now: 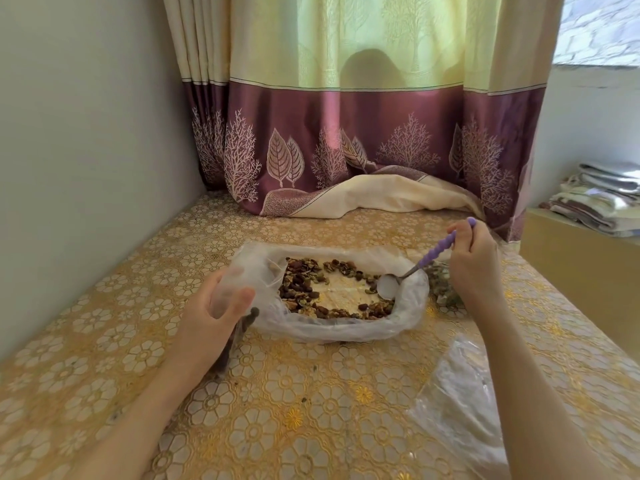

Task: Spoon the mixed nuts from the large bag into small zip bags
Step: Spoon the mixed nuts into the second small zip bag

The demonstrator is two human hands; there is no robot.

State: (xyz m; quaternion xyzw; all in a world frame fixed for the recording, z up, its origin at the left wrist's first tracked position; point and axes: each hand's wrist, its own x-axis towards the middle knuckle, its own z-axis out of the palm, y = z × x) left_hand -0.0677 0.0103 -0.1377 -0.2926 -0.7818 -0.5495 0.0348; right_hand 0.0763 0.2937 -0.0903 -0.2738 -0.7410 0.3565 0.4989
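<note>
The large clear bag (332, 329) lies open on the table, with mixed nuts (304, 292) spread in a ring around its bare middle. My left hand (211, 317) grips a small zip bag (230, 285) at the large bag's left end, its mouth turned toward the nuts; some nuts show dark at its bottom. My right hand (474, 261) pinches the purple handle of a spoon (415, 268). The spoon's bowl looks empty and hangs over the right side of the large bag.
A filled small bag of nuts (446, 289) lies just right of the large bag, partly behind my right hand. Clear empty bags (460, 403) lie at the front right. A curtain (346, 150) hangs at the back and folded cloths (602, 195) sit on a box at the right.
</note>
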